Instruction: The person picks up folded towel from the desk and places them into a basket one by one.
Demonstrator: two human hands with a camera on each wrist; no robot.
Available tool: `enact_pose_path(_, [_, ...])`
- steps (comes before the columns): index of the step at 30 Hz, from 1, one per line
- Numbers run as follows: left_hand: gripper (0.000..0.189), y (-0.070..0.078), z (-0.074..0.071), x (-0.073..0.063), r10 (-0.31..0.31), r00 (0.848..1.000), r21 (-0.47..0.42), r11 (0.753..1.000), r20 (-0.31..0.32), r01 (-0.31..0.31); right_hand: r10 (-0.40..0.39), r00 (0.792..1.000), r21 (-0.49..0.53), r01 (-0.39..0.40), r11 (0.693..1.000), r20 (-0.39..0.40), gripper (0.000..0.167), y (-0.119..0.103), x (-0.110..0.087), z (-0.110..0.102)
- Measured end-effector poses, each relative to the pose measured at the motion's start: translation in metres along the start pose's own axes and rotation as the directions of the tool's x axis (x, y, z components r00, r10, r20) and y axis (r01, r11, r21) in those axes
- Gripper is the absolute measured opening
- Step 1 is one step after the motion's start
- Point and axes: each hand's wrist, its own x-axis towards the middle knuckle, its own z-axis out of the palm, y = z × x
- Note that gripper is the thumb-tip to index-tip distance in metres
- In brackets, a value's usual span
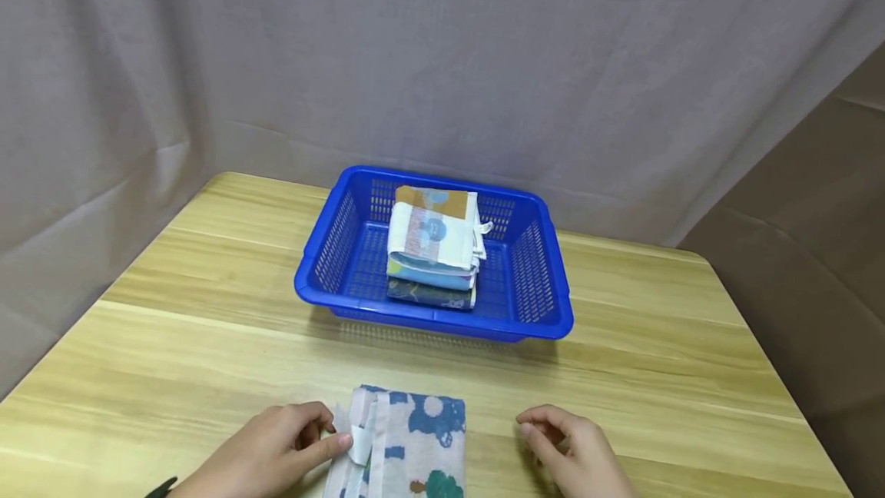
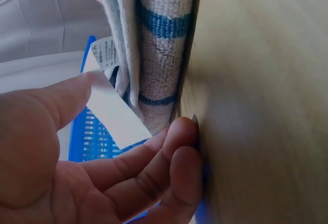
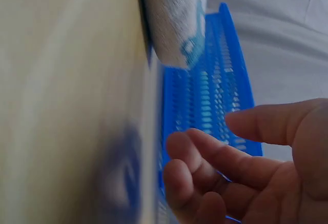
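Observation:
A folded towel [image 1: 418, 440] in white, blue and green lies on the table at the front, with its layered edge toward the left. From that edge sticks a white label [image 1: 360, 446], which shows as a bent strip with small print in the left wrist view. My left hand [image 1: 276, 444] is at this edge: the thumb touches the label, and the loosely bent fingers [image 2: 182, 137] are beside the towel's lower edge, apart from the thumb. To the right of the towel, my right hand [image 1: 577, 448] hovers near the table with fingers loosely curled around nothing.
Behind the towel stands a blue plastic basket [image 1: 442, 319] with perforated sides. Inside it is a stack of folded towels [image 1: 435, 240], the topmost white and brown. The wooden table [image 1: 691, 375] ends at a grey curtain [image 1: 442, 60] at the back.

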Motion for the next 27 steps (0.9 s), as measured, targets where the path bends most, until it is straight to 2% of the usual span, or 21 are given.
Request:
enact_pose_path(2, [0.034,0.000,0.001,0.001,0.009,1.000,0.003,1.000,0.004,-0.009,-0.003,0.995,0.025,0.000,1.000,0.097,0.021,0.002,0.002,0.003])
enact_pose_path(5, [0.035,0.001,0.002,0.002,0.000,1.000,0.002,1.000,0.020,0.000,0.004,0.983,0.047,-0.013,0.999,0.184,0.023,0.004,0.004,0.008])
enact_pose_path(9, [0.035,0.001,0.003,0.004,-0.042,0.998,-0.013,0.999,0.057,0.043,0.019,0.976,0.043,-0.029,0.999,0.219,0.023,0.003,0.005,0.014])
enact_pose_path(14, [0.033,0.000,0.003,0.005,-0.054,0.996,-0.033,0.998,0.071,0.057,-0.027,0.971,0.025,0.021,0.999,0.237,0.022,0.002,0.004,0.018])
enact_pose_path(18, [0.031,-0.001,0.004,0.004,-0.024,0.997,-0.053,0.998,0.074,0.028,-0.022,0.965,0.022,0.017,1.000,0.261,0.022,0.000,0.005,0.023])
enact_pose_path(23, [0.029,-0.002,0.007,0.005,0.007,0.997,-0.090,0.996,0.081,0.000,-0.010,0.960,0.090,-0.016,0.996,0.281,0.023,-0.005,0.003,0.032])
enact_pose_path(25, [0.028,-0.003,0.009,0.005,0.046,0.997,-0.094,0.995,0.060,-0.040,-0.019,0.959,0.119,-0.016,0.993,0.283,0.023,-0.007,0.003,0.036])
enact_pose_path(27, [0.026,-0.004,0.010,0.006,0.110,0.994,-0.095,0.990,0.028,-0.107,-0.026,0.959,0.136,-0.013,0.991,0.281,0.023,-0.009,0.002,0.038])
